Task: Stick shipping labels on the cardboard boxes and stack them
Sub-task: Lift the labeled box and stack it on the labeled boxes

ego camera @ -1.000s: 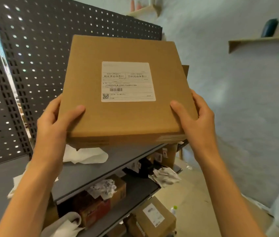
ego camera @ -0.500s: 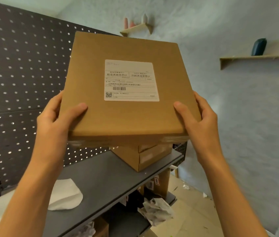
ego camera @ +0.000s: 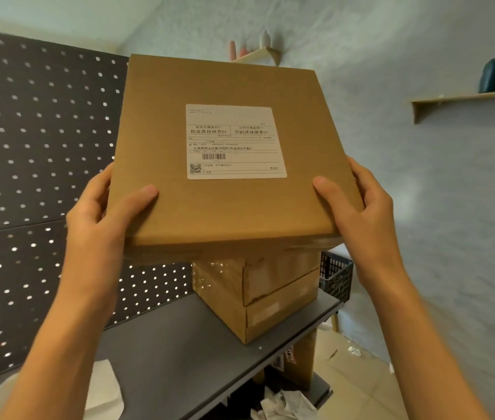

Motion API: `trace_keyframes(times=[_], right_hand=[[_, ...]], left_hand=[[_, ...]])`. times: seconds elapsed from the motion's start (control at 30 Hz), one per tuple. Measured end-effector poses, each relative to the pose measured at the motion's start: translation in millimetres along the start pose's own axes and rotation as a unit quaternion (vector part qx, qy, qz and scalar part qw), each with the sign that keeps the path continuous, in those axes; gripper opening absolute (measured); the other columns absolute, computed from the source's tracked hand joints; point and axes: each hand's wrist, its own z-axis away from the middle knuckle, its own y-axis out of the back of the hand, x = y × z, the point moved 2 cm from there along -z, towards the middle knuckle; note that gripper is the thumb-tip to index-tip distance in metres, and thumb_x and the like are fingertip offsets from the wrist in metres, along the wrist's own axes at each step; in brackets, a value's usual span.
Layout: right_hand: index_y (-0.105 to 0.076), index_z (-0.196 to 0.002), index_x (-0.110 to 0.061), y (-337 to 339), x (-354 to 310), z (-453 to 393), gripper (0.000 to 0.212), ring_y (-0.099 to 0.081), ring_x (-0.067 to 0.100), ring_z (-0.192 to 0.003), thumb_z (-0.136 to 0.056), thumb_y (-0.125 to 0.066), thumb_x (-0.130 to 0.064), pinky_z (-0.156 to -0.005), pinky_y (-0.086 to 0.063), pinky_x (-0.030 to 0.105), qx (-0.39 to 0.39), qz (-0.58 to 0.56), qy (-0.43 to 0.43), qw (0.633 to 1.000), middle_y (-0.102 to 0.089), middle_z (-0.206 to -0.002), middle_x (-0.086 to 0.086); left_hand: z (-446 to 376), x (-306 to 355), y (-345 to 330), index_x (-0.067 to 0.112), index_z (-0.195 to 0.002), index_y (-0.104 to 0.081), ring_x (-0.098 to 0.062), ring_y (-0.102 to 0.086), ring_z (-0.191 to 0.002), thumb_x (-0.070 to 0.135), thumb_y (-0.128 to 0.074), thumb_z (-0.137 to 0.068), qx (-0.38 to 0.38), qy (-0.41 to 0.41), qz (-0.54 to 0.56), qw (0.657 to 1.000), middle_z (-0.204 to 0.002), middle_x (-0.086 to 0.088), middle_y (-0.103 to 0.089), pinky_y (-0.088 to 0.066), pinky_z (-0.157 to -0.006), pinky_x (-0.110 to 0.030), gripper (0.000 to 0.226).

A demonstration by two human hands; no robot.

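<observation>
Your left hand (ego camera: 101, 219) and right hand (ego camera: 358, 213) grip the labelled cardboard box (ego camera: 228, 207) just above the stacked boxes (ego camera: 270, 295) on the shelf (ego camera: 179, 359); its shipping label (ego camera: 235, 142) is on, setting down remains.

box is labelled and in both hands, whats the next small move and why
Probably lower the labelled box straight down onto the stack of boxes on the shelf. The label is already stuck on, the left hand and right hand grip its near corners, and it sits right above the stack; whether it already touches is hidden.
</observation>
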Motion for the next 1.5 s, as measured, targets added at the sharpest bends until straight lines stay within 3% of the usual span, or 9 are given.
trace_keyframes(times=[0.2, 0.43, 0.57, 0.8, 0.93, 1.17, 1.3, 1.4, 1.5], right_hand=[[-0.045, -0.136, -0.028, 11, 22, -27, 0.056, -0.057, 0.003, -0.107, -0.085, -0.063, -0.042, -0.084, -0.051, 0.019, -0.024, -0.035, 0.007, 0.999, -0.056, -0.123, -0.014], [-0.045, -0.137, -0.027, 30, 51, -71, 0.060, -0.056, 0.006, -0.111, -0.082, -0.061, -0.046, -0.093, -0.052, 0.034, -0.071, -0.068, 0.013, 0.995, -0.055, -0.127, -0.011], [-0.046, -0.136, -0.026, 43, 62, -101, 0.058, -0.057, 0.006, -0.110, -0.084, -0.063, -0.043, -0.091, -0.052, 0.029, -0.097, -0.099, 0.015, 0.990, -0.055, -0.127, -0.010], [-0.045, -0.136, -0.028, 44, 84, -145, 0.054, -0.054, 0.011, -0.113, -0.086, -0.061, -0.042, -0.092, -0.051, 0.032, -0.122, -0.118, 0.012, 0.985, -0.053, -0.127, -0.010], [-0.046, -0.135, -0.027, 35, 93, -165, 0.054, -0.056, 0.008, -0.110, -0.086, -0.062, -0.041, -0.090, -0.052, 0.030, -0.129, -0.136, 0.011, 0.982, -0.054, -0.124, -0.011], [-0.057, -0.119, -0.030, 15, 101, -214, 0.036, -0.060, 0.005, -0.095, -0.084, -0.064, -0.040, -0.072, -0.048, 0.018, -0.155, -0.168, -0.010, 0.973, -0.062, -0.111, -0.011], [-0.060, -0.107, -0.030, 4, 107, -240, 0.025, -0.062, 0.009, -0.093, -0.084, -0.064, -0.038, -0.077, -0.052, 0.025, -0.171, -0.173, -0.030, 0.969, -0.064, -0.106, -0.009], [-0.062, -0.115, -0.025, -3, 112, -255, 0.037, -0.061, 0.015, -0.100, -0.082, -0.066, -0.042, -0.082, -0.052, 0.031, -0.185, -0.166, -0.039, 0.968, -0.064, -0.112, -0.005], [-0.059, -0.124, -0.022, -7, 115, -266, 0.059, -0.058, 0.019, -0.108, -0.072, -0.069, -0.050, -0.086, -0.051, 0.035, -0.212, -0.155, -0.056, 0.963, -0.061, -0.122, -0.001]], left_hand=[[-1, -3, -28, 0.025, -0.117, -0.061, -0.004, -0.062, -0.089, 0.023, -0.062, -0.082, 0.020, -0.008, -0.022, 1.000, -0.099, 0.012, -0.069, -0.046, -0.078, -0.024, 0.035], [7, 1, -75, 0.029, -0.106, -0.064, -0.010, -0.063, -0.090, 0.028, -0.062, -0.078, 0.081, -0.029, -0.059, 0.995, -0.098, 0.010, -0.069, -0.047, -0.087, -0.043, 0.028], [8, 4, -106, 0.027, -0.103, -0.065, -0.012, -0.062, -0.087, 0.026, -0.062, -0.081, 0.114, -0.033, -0.072, 0.990, -0.094, 0.009, -0.069, -0.045, -0.091, -0.053, 0.023], [-6, 4, -145, 0.028, -0.100, -0.065, -0.012, -0.062, -0.087, 0.032, -0.061, -0.075, 0.139, -0.039, -0.112, 0.983, -0.092, 0.010, -0.069, -0.046, -0.087, -0.050, 0.026], [-23, -2, -151, 0.026, -0.095, -0.065, -0.007, -0.061, -0.079, 0.022, -0.059, -0.085, 0.137, -0.053, -0.117, 0.982, -0.085, 0.012, -0.068, -0.045, -0.075, -0.039, 0.012], [-66, -12, -159, 0.024, -0.103, -0.066, -0.004, -0.058, -0.077, 0.020, -0.056, -0.085, 0.104, -0.069, -0.136, 0.983, -0.089, 0.012, -0.068, -0.042, -0.061, -0.023, 0.021], [-86, -18, -168, 0.026, -0.095, -0.064, 0.004, -0.055, -0.068, 0.023, -0.055, -0.087, 0.102, -0.069, -0.149, 0.981, -0.078, 0.018, -0.066, -0.042, -0.055, -0.010, 0.013], [-97, -19, -171, 0.028, -0.082, -0.064, 0.000, -0.052, -0.064, 0.031, -0.058, -0.084, 0.118, -0.062, -0.159, 0.978, -0.070, 0.018, -0.061, -0.039, -0.054, -0.022, 0.008], [-106, -20, -176, 0.027, -0.080, -0.064, 0.004, -0.050, -0.058, 0.035, -0.058, -0.083, 0.139, -0.049, -0.167, 0.975, -0.068, 0.016, -0.058, -0.039, -0.051, -0.017, 0.010]])
